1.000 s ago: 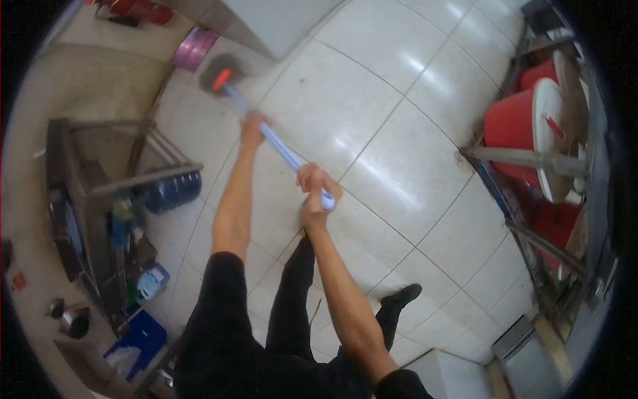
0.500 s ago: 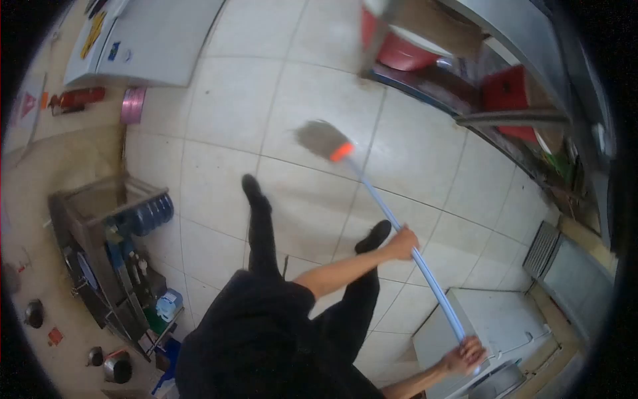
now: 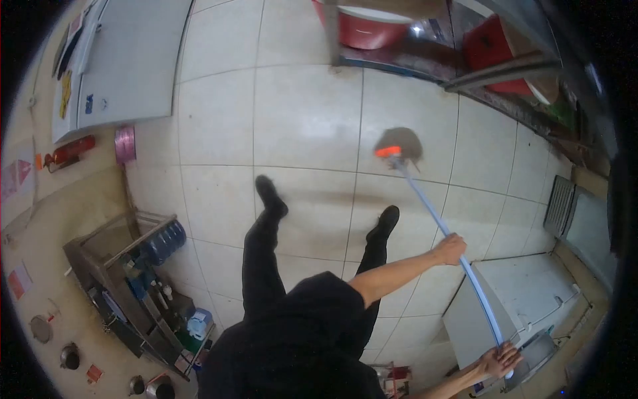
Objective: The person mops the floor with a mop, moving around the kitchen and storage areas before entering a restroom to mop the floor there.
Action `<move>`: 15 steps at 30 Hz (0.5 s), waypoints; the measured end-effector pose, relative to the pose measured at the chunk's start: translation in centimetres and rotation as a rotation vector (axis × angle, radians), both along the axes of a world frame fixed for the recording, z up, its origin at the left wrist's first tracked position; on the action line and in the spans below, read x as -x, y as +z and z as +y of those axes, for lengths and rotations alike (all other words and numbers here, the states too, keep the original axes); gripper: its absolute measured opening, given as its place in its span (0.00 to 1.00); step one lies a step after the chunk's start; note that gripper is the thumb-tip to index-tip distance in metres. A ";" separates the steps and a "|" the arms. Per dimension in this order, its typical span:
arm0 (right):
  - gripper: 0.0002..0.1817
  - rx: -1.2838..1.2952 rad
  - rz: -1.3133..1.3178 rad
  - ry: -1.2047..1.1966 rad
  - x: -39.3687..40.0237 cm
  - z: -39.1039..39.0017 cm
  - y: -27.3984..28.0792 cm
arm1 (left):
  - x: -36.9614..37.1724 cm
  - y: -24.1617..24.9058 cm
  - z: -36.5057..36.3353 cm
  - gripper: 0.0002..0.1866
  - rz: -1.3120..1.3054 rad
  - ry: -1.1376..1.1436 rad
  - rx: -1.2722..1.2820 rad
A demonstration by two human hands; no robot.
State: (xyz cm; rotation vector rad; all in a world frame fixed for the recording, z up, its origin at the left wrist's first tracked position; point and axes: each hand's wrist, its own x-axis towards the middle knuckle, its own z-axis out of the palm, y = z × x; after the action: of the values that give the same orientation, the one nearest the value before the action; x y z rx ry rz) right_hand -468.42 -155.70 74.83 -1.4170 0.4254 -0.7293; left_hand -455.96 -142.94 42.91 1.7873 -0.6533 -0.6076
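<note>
A mop with a blue-white handle (image 3: 480,292) slants across the right half of the view. Its grey head (image 3: 407,141), joined by an orange clamp, rests on the tiled floor (image 3: 302,113) beyond my feet. My left hand (image 3: 450,249) is closed around the handle partway up. Near the handle's top end, my right hand (image 3: 502,361) holds it, with its fingers loosely curled.
A metal rack (image 3: 502,72) with red tubs stands at the upper right. White appliances are at the upper left (image 3: 136,63) and lower right (image 3: 531,286). A shelf unit (image 3: 100,266) with bottles and a pink roll (image 3: 125,145) are on the left.
The mop head has swung right across the floor. Both hands have moved right with the handle, still holding it. The view has shifted and turned slightly.
</note>
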 end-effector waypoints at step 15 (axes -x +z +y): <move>0.22 -0.268 0.403 1.211 -15.3 81.0 -29.2 | 9.4 -24.4 100.5 0.19 -0.122 0.915 -1.087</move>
State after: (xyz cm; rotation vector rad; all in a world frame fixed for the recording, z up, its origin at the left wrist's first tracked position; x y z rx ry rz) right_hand -453.08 -74.67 45.59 -1.2699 -0.0810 0.5791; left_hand -465.41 -42.42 18.50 2.8200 0.5974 -0.1780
